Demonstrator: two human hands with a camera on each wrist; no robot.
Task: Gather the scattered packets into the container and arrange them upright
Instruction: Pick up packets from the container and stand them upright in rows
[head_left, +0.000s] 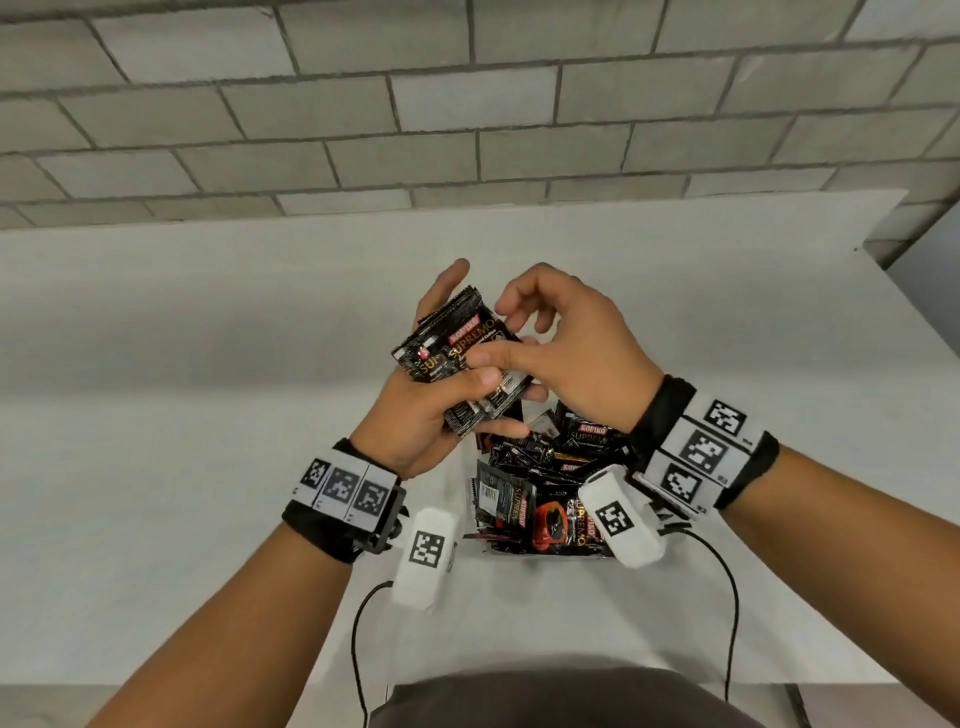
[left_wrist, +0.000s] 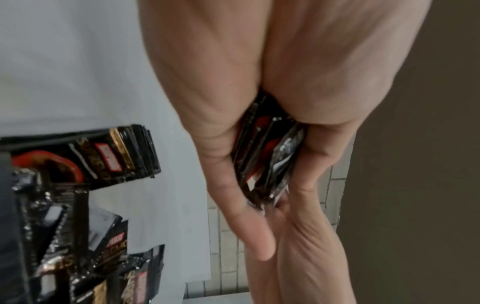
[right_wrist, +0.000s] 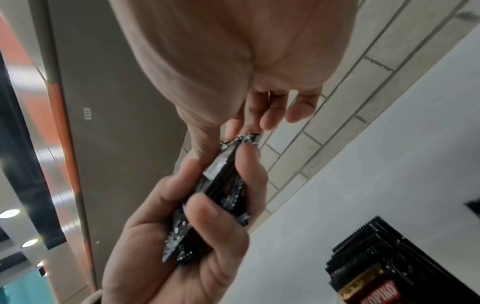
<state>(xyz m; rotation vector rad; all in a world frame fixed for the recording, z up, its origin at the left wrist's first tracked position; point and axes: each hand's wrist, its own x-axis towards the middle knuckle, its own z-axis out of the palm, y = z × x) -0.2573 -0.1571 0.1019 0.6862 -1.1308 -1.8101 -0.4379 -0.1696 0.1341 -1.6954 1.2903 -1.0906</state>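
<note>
My left hand (head_left: 470, 387) grips a stack of black Kopiko Supremo packets (head_left: 460, 364), held tilted above the table with its thumb across the front. My right hand (head_left: 496, 332) meets the stack from the right: its thumb lies on the front and its curled fingers pinch the top edge. The left wrist view shows the stack (left_wrist: 265, 160) edge-on between palm and fingers. In the right wrist view the packets (right_wrist: 223, 195) are wedged between both hands. Below the hands, a pale container (head_left: 540, 557) holds several more packets (head_left: 540, 499), lying jumbled at mixed angles.
The white table (head_left: 208, 364) runs back to a grey brick wall (head_left: 467, 104). Black cables (head_left: 730, 597) hang from the wrist devices toward the table's front edge. In the right wrist view a pack of upright packets (right_wrist: 389, 267) stands at the lower right.
</note>
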